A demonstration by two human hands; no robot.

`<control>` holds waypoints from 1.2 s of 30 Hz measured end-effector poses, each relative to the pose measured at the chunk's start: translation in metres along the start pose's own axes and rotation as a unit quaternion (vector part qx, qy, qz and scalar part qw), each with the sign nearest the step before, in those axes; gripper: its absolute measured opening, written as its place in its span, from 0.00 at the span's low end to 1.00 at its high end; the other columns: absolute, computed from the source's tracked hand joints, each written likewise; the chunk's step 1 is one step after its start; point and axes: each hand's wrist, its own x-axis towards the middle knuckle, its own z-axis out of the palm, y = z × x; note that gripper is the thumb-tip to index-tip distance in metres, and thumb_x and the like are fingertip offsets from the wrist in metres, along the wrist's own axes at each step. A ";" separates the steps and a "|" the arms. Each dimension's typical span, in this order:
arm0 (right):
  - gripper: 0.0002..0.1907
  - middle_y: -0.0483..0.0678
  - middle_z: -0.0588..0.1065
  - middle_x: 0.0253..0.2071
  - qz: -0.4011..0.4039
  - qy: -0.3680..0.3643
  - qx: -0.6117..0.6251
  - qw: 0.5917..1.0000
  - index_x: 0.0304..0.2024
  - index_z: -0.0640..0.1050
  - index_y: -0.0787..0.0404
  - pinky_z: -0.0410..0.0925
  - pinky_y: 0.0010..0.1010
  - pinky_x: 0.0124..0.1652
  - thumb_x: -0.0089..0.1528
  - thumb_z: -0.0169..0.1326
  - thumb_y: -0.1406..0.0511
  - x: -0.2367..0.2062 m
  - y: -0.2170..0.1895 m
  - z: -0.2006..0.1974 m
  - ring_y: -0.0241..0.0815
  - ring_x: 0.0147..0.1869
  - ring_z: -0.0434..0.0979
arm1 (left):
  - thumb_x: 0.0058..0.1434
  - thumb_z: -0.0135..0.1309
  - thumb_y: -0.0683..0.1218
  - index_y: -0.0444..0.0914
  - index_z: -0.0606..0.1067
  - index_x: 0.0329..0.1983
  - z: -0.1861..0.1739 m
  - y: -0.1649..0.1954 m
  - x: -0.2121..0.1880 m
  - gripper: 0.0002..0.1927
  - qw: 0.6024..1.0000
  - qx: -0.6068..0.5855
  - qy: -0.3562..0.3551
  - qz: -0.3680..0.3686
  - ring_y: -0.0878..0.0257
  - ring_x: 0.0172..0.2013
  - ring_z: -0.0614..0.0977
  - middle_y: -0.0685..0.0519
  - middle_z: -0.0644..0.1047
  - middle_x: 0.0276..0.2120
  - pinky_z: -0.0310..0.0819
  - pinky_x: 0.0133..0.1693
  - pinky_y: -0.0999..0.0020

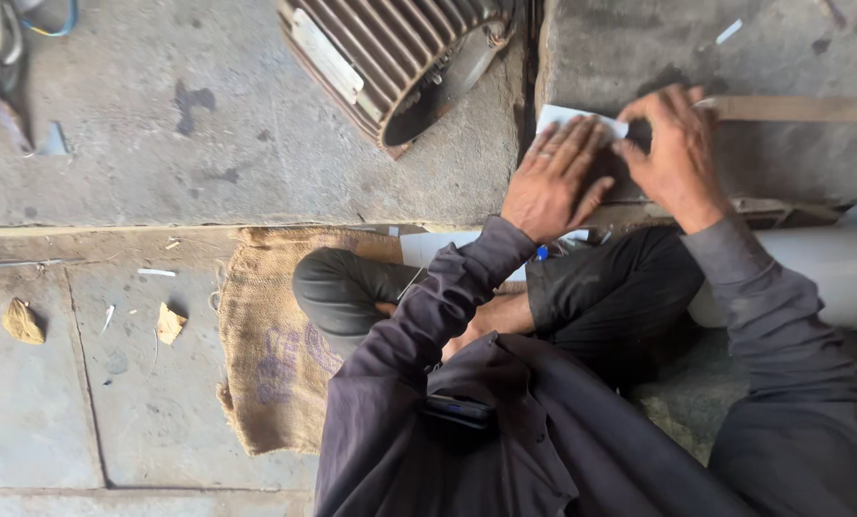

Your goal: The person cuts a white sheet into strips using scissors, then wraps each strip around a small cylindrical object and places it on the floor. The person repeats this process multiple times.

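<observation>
On the concrete ledge [256,124], left hand [553,177] and right hand [672,153] press flat, fingers spread, on white paper [567,117]; uneven pressure could crease it

floor: grey concrete slabs [160,144] | burlap sack [266,354] | daylight

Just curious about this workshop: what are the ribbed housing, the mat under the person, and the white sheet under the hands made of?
The ribbed housing looks like cast metal, dull and grimy, with rows of fins. The mat seems to be jute sacking: coarse brown weave, frayed edges. The white sheet, pressed by the left hand and right hand, is probably thin paper or card.
</observation>
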 end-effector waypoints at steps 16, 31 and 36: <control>0.15 0.54 0.80 0.50 0.045 0.207 0.264 0.941 0.57 0.76 0.68 0.74 0.27 0.50 0.70 0.65 0.72 -0.048 -0.117 -0.043 0.40 0.50 0.82 | 0.66 0.61 0.45 0.42 0.80 0.50 -0.134 0.038 -0.009 0.10 0.975 -0.214 0.056 -0.036 0.59 0.39 0.86 0.54 0.82 0.43 0.80 0.41 0.68; 0.06 0.50 0.79 0.44 0.120 0.278 0.265 0.915 0.45 0.80 0.67 0.67 0.24 0.39 0.67 0.64 0.72 -0.067 -0.134 -0.015 0.39 0.44 0.79 | 0.66 0.60 0.44 0.47 0.79 0.56 -0.134 0.044 -0.017 0.15 0.982 -0.167 0.039 0.072 0.60 0.46 0.84 0.57 0.80 0.49 0.81 0.45 0.66; 0.06 0.51 0.79 0.44 0.114 0.288 0.258 0.915 0.43 0.79 0.67 0.64 0.21 0.35 0.66 0.64 0.73 -0.075 -0.127 -0.003 0.37 0.42 0.79 | 0.62 0.62 0.44 0.43 0.79 0.56 -0.126 0.045 -0.022 0.18 0.989 -0.101 0.028 0.107 0.60 0.41 0.83 0.56 0.79 0.49 0.79 0.40 0.66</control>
